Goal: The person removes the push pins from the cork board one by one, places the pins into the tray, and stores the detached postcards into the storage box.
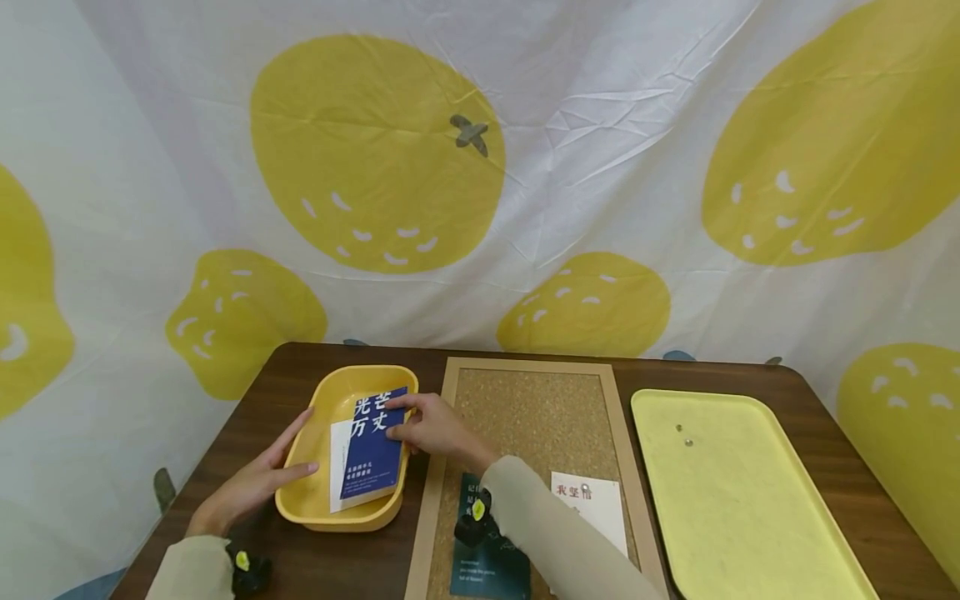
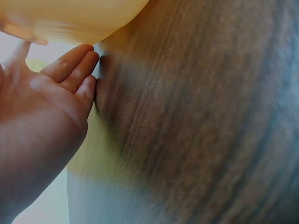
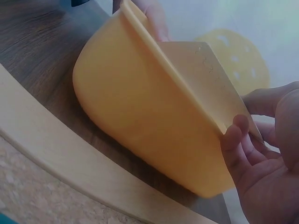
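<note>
A yellow plastic basin [image 1: 311,450] stands at the left of the table, holding a white card [image 1: 337,467]. Over that card lies a blue card [image 1: 375,467] with large white characters, tilted along the basin's right side. My right hand [image 1: 438,425] pinches the blue card near its upper right edge. In the right wrist view, a card [image 3: 187,60] rises above the rim beside the fingers of that hand [image 3: 261,158]. My left hand [image 1: 251,487] holds the basin's left wall, thumb over the rim and fingers outside; its palm shows in the left wrist view.
Right of the basin lies a framed corkboard [image 1: 525,408], bearing a dark green card [image 1: 480,575] and a white card [image 1: 600,517] with a pushpin [image 1: 585,488]. Further right, a pale yellow tray [image 1: 750,500] holds two small pins [image 1: 684,435]. A fruit-patterned curtain [image 1: 585,183] hangs behind.
</note>
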Tool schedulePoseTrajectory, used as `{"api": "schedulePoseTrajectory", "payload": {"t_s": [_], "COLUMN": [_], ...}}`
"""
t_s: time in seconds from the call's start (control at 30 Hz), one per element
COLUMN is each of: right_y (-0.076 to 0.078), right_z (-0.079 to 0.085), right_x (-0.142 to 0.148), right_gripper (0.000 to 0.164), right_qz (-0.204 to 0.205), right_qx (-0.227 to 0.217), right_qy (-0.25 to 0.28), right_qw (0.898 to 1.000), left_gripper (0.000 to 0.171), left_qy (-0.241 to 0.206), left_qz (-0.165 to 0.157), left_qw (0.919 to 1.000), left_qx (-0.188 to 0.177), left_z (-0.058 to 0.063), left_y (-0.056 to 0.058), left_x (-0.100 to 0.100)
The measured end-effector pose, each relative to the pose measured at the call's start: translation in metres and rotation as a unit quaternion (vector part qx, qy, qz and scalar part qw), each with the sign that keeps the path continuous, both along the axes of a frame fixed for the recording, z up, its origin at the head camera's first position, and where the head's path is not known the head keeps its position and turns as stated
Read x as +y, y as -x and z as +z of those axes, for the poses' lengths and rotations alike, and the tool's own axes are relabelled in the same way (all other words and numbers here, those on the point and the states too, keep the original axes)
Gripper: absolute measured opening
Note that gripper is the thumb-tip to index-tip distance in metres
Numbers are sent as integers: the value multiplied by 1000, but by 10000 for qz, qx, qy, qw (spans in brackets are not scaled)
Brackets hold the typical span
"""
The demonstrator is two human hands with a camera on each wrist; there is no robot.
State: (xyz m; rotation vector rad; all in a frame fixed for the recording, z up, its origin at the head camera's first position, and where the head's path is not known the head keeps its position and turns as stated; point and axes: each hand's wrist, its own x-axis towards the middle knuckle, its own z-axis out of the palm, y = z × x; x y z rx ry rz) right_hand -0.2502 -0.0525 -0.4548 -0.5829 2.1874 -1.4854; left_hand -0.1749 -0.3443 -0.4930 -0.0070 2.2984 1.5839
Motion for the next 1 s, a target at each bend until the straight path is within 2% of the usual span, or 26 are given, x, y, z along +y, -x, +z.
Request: {"api": "schedulePoseTrajectory", "payload": {"t_s": [0.2, 0.53, 1.0], "right_y": [0, -1, -4], "right_z": [1, 2, 3], "right_x": [-2, -8, -13], "right_gripper": [40, 45, 47], "right_qz": [23, 195, 185], "right_qx": [111, 729, 948], "right_qy": [-327, -927, -1088], "right_qw": [9994, 9928, 9894], "left_gripper": [92, 92, 91], "left_qy": [-41, -136, -26], "left_qz": [-32, -6, 10], "left_qw": [10000, 9999, 9999], "left_qx": [42, 66, 112], "left_z": [0, -2, -2], "left_y": [0, -1, -1], "left_x": [-1, 0, -1]}}
